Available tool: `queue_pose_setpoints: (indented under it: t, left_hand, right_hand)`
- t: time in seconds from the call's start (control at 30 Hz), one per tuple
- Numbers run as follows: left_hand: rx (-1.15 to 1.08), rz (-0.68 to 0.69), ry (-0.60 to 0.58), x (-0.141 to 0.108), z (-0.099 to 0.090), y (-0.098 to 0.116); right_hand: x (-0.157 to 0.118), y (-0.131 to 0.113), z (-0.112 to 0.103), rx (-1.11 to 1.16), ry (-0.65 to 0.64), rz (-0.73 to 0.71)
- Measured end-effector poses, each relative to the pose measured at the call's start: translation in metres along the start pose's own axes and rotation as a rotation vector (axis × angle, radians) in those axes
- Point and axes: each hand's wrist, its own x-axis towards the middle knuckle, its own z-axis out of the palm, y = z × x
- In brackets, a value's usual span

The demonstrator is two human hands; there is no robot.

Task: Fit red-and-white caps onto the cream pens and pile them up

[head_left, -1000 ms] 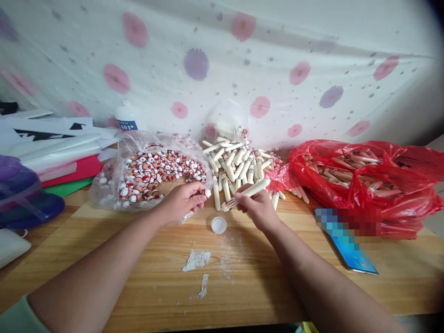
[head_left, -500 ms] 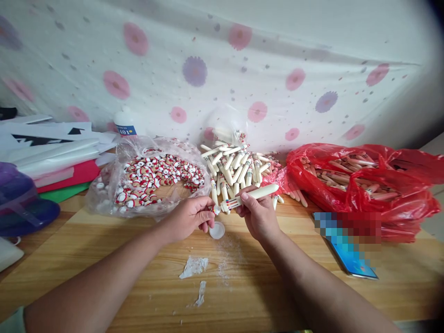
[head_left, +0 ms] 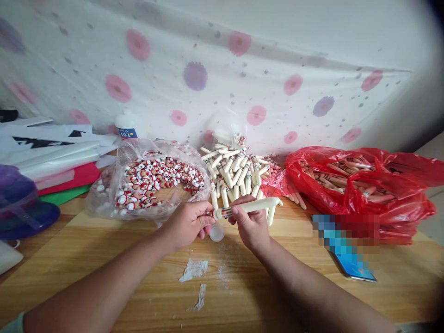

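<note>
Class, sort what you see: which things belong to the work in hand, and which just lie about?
Likely in use:
- cream pen, in the right hand
- small piece, mostly hidden by the left hand
- piled pens
- red-and-white figures

Apparently lying about:
- phone
- torn scraps
- stacked sheets

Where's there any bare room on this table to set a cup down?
On the wooden table, one patch lies between the left forearm and clear plastic bag; another between the right forearm and smartphone. The back is crowded with that bag, the cream pens and the red plastic bag.
</note>
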Motion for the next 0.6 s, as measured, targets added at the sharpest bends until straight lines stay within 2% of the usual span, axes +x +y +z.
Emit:
queue_pose_setpoints:
  t: [0.1, 0.2, 0.27, 0.33, 0.4, 0.5, 0.57, 0.6]
  left_hand:
    - [0.002, -0.007, 0.011, 0.005, 0.001, -0.007]
    - [0.073, 0.03, 0.053, 0.013, -0.007, -0.014]
    - [0.236, 0.074, 0.177, 0.02, -0.02, -0.019]
    - [0.465, 0.079, 0.355, 0.026, -0.038, -0.025]
    - [0.659, 0.03, 0.449, 0.031, -0.059, -0.033]
    - [0.939, 0.004, 0.398, 0.034, -0.084, -0.048]
    - [1.094, -0.01, 0.378, 0.036, -0.095, -0.059]
    - [1.099, -0.025, 0.362, 0.038, -0.1, -0.064]
  right_hand:
    - [0.0, 0.004, 0.003, -0.064, 0.002, -0.031]
    - [0.009, 0.006, -0.004, -0.043, -0.043, 0.067]
    - [0.024, 0.005, -0.016, -0.019, -0.004, 0.123]
    - [0.048, 0.003, -0.033, -0.097, 0.122, 0.099]
    - [0.076, 0.001, -0.053, -0.344, 0.207, 0.064]
    - [0.117, 0.0, -0.084, -0.87, 0.141, 0.114]
    - [0.137, -0.004, -0.108, -1.089, 0.12, 0.156]
    - [0.144, -0.008, -0.122, -1.15, 0.148, 0.163]
